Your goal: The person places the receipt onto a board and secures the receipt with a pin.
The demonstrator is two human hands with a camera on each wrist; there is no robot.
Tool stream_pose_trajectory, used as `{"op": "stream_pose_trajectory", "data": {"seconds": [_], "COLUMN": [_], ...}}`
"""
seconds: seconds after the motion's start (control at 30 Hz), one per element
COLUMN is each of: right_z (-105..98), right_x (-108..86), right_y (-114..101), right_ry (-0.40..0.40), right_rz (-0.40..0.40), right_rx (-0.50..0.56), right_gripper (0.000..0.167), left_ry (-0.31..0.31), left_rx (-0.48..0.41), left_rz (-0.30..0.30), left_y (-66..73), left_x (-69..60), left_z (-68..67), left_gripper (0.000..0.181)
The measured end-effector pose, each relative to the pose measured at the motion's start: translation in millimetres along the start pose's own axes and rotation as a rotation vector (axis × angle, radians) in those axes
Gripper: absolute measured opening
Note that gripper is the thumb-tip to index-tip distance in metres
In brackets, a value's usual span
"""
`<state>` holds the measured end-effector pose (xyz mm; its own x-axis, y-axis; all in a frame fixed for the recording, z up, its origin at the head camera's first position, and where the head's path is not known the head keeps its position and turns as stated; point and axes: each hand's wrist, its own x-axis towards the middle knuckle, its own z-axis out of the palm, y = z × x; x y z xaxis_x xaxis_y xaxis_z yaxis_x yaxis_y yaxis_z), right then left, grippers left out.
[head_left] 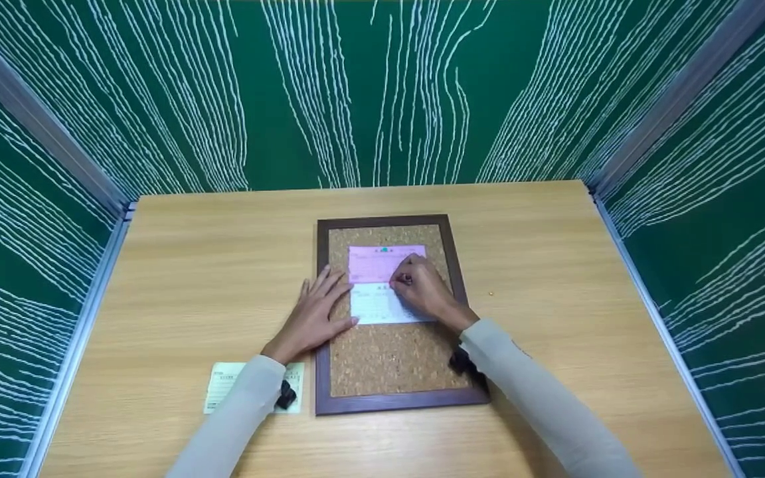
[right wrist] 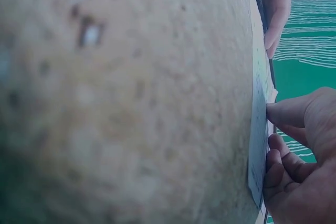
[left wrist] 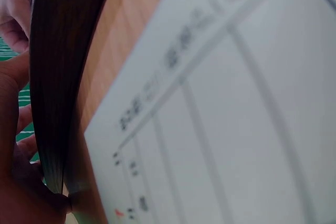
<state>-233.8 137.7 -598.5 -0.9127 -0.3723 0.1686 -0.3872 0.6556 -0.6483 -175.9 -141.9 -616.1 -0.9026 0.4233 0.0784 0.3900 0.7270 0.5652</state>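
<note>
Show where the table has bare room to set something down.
Bare table: left of the corkboard, beyond the green sheet; and right of the board, outside the right forearm, save a tiny speck. Crowded: mid-board, with left hand, right hand, pink sheet and white sheet together.

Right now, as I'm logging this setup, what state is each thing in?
Corkboard: flat on table.
Pink sheet: green pin at top.
White sheet: below pink, partly covered.
Green sheet: on table, partly covered by sleeve.
Left hand: spread across corkboard's left edge.
Right hand: fingers curled, contents unclear.
</note>
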Motion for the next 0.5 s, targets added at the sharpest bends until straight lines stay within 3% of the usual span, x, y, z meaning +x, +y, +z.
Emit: {"op": "stream_pose_trajectory", "data": {"seconds": [0.5], "right_z": [-0.5], "right_x": [0.0], "right_y": [0.6], "right_ry": [-0.04], "right_rz": [0.058], "right_rx": [0.043], "right_gripper": [0.005], "left_ry": [-0.01], "left_rx": [0.001], "left_rz": [-0.005], "left_y": [0.7], "left_x": [0.5], "left_z": [-1.2], "left_gripper": [0.076]}}
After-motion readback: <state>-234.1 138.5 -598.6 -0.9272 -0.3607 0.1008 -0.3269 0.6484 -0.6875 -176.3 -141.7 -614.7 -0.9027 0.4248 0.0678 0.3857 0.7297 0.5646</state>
